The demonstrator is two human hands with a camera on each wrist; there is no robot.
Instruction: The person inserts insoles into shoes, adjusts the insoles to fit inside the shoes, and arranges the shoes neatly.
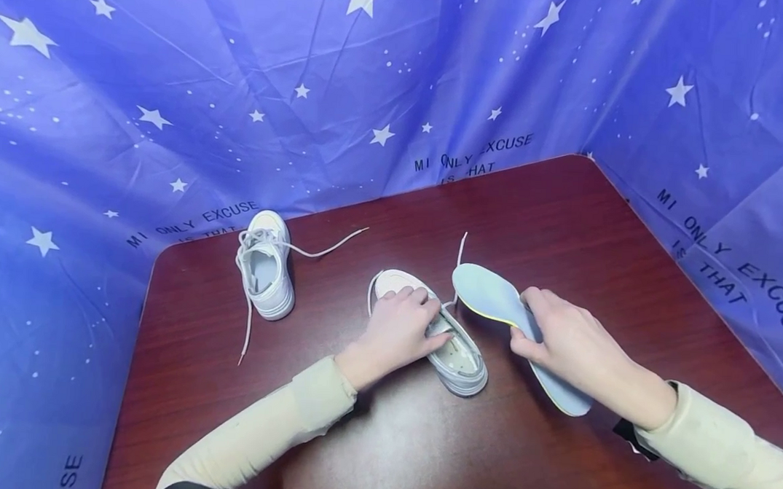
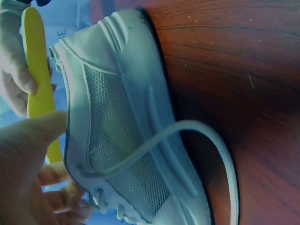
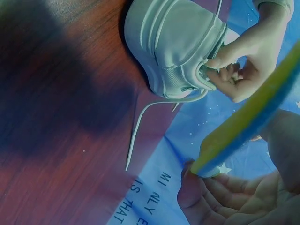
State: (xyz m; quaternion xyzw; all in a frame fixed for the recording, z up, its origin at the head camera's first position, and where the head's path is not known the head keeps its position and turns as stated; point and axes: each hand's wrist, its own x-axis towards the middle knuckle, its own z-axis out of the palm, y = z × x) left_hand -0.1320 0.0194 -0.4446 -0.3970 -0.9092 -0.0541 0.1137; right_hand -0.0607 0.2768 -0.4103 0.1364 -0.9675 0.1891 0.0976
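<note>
A white lace-up sneaker (image 1: pixel 462 377) stands on the table, its heel toward the front and its opening facing up. My left hand (image 1: pixel 397 329) holds it near the tongue, with the thumb at the opening and the fingers over the upper. Mesh shows on the sneaker's side in the left wrist view. My right hand (image 1: pixel 577 344) grips an insole (image 1: pixel 488 291) at its middle, just right of the sneaker and apart from it. The insole is pale blue on one face and yellow on the other (image 2: pixel 40 61). Its wide end points toward the far side.
A second white sneaker (image 1: pixel 275 298) stands at the back left, with long loose laces (image 1: pixel 328 254) spread on the dark red wooden table (image 1: pixel 330 446). A blue curtain (image 1: pixel 334 60) with stars hangs behind the table and along its sides.
</note>
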